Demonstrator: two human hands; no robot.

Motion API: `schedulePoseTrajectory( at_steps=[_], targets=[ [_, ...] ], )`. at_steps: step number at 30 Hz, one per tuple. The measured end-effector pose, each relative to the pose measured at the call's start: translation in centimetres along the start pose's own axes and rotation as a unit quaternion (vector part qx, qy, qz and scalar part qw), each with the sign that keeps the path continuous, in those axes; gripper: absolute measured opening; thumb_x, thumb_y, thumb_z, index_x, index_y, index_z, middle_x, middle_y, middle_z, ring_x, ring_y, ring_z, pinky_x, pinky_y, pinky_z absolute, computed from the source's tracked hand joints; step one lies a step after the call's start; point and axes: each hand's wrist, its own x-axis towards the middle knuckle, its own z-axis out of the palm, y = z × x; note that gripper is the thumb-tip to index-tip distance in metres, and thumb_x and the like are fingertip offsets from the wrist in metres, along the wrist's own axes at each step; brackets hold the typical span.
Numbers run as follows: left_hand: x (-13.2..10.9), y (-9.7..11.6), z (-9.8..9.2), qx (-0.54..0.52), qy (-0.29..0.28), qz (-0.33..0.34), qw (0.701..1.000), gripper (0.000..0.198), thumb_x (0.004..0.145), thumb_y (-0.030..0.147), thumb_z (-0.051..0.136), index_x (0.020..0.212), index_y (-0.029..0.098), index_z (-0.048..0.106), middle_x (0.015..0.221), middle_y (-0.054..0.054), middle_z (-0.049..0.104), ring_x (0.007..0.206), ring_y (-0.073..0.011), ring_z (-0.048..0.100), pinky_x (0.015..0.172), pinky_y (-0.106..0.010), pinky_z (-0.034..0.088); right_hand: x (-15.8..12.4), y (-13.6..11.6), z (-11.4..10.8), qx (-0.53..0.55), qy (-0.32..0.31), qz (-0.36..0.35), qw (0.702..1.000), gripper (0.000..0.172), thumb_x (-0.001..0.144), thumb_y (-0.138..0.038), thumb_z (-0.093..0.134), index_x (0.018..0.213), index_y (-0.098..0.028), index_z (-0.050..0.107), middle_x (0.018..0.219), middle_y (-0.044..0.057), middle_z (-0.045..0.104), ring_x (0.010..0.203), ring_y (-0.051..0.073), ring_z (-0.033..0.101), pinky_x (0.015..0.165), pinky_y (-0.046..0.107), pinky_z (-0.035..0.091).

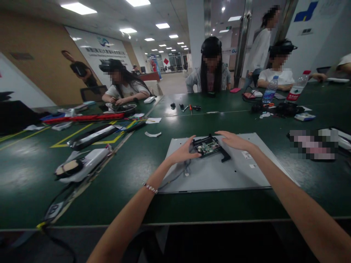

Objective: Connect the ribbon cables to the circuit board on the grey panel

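Note:
A green circuit board (207, 147) in a black plastic frame (225, 155) sits over a flat grey-white panel (214, 177). My left hand (184, 151) spans the frame's left end, thumb at the near corner and fingers at the far one, closed on it. Beside the frame's far right side, my right hand (233, 140) is open, its fingers stretched out toward the back edge; whether the tips touch is unclear. A thin grey cable (177, 178) runs over the panel below my left wrist.
A white device with a beige round pad (69, 168) lies to the left, with a dark cable. Small tools (191, 108) lie beyond the panel. Bottles (298, 87) and a phone (312, 145) are on the right. Co-workers in headsets (211, 69) sit across the green table (131, 164).

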Motion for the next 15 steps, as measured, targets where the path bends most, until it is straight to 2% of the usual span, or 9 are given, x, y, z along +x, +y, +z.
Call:
schedulePoseTrajectory(
  at_steps=[3,7,12,15],
  targets=[
    [0.0,0.5,0.7,0.021,0.015,0.010,1.000,0.110,0.068,0.052,0.074,0.153,0.014,0.015,0.155,-0.019,0.026,0.140,-0.0335,0.030,0.117,-0.048,0.022,1.2,-1.3,1.0,0.035,-0.018,0.001,0.999,0.050,0.089,-0.027,0.048,0.138,-0.018,0.049,0.144,0.010,0.049,0.134,0.024,0.043,0.115,0.044,0.028],
    [-0.1,0.4,1.1,0.029,0.030,0.014,0.999,0.110,0.068,0.049,0.074,0.153,0.011,0.014,0.154,-0.020,0.026,0.140,-0.0328,0.030,0.117,-0.047,0.023,1.9,-1.5,2.2,0.091,-0.012,0.020,0.996,0.053,0.091,-0.039,0.050,0.140,-0.017,0.046,0.143,0.012,0.049,0.131,0.024,0.046,0.113,0.043,0.032],
    [-0.4,0.2,1.3,0.021,0.026,0.031,0.999,0.108,0.071,0.049,0.072,0.154,0.017,0.011,0.156,-0.017,0.024,0.141,-0.0332,0.028,0.117,-0.049,0.021,1.1,-0.8,2.6,0.083,0.010,0.016,0.996,0.052,0.092,-0.042,0.051,0.137,-0.015,0.050,0.138,0.013,0.054,0.126,0.025,0.051,0.110,0.042,0.036],
    [-0.5,0.4,1.4,0.014,0.010,0.034,0.999,0.107,0.073,0.049,0.070,0.155,0.019,0.009,0.155,-0.017,0.026,0.141,-0.0335,0.029,0.117,-0.051,0.022,0.1,-0.6,2.3,0.061,0.023,0.007,0.998,0.049,0.093,-0.042,0.050,0.137,-0.021,0.049,0.138,0.011,0.054,0.126,0.025,0.050,0.110,0.045,0.035]
  ],
)
